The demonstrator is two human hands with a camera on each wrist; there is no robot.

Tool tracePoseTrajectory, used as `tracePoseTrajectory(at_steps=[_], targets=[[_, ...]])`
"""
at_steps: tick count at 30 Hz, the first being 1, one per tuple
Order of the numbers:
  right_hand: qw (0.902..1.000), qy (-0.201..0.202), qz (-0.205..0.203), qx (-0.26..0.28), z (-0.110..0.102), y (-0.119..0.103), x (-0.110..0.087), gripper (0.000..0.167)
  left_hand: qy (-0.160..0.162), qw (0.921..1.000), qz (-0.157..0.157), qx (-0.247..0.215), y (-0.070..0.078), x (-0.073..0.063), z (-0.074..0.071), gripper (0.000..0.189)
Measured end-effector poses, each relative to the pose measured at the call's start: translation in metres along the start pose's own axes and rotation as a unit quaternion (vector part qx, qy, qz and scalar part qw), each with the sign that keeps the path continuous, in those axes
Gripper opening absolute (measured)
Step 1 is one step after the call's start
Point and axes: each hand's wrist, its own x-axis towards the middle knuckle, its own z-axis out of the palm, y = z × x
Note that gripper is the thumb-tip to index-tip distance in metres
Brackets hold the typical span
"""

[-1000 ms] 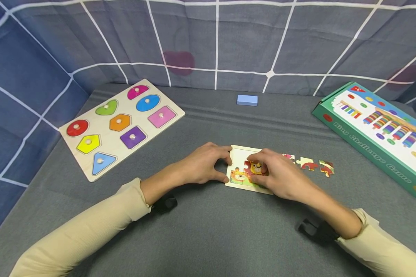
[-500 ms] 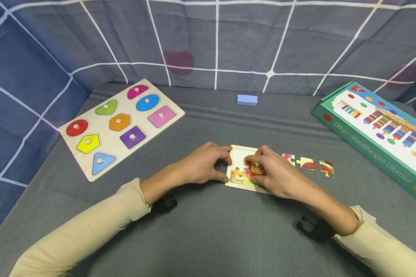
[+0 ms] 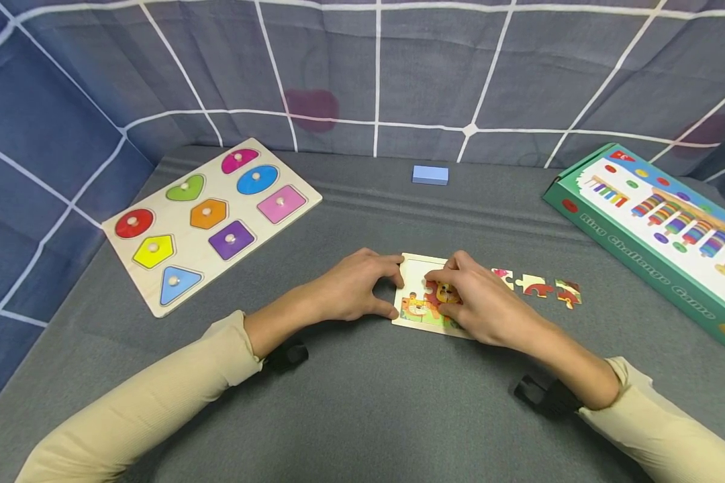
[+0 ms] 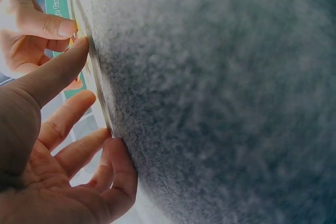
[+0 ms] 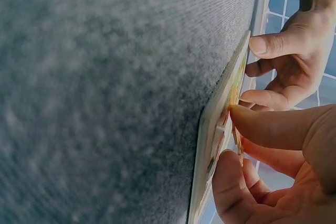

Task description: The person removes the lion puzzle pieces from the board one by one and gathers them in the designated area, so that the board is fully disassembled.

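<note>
A wooden jigsaw tray [image 3: 417, 267] with a pale frame lies in front of me. My left hand [image 3: 353, 285] rests its thumb and fingertips against the tray's left edge. Over the tray's right part, my right hand [image 3: 489, 305] pinches a lion-face puzzle piece [image 3: 446, 293] between thumb and fingers, hiding much of it. In the right wrist view, the held piece [image 5: 238, 142] stands at the tray's surface, close over its recess. A fitted puzzle piece [image 3: 415, 306] with an orange animal fills the tray's lower left. The tray's upper left shows its bare backing.
Several loose puzzle pieces [image 3: 534, 285] lie in a row right of the tray. A shape-knob board [image 3: 211, 225] is at the left. A green game box [image 3: 652, 235] stands at the right, and a small blue block [image 3: 430, 175] lies at the back near the checked cloth.
My right hand has shifted slightly left with the lion-face puzzle piece over the tray. My left hand stays at the tray's left edge.
</note>
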Motion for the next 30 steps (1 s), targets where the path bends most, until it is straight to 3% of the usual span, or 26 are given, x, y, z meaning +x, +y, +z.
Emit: tracePoseTrajectory(at_steps=[15,30], targets=[[0.9998,0.011,-0.006,-0.014,0.001,0.001,0.0,0.025,0.001,1.0,0.003,0.002,0.0,0.0,0.0,0.035],[0.9986,0.003,-0.016,0.05,-0.009,0.004,-0.011,0.034,0.001,1.0,0.006,0.002,-0.002,0.0,0.001,0.035]])
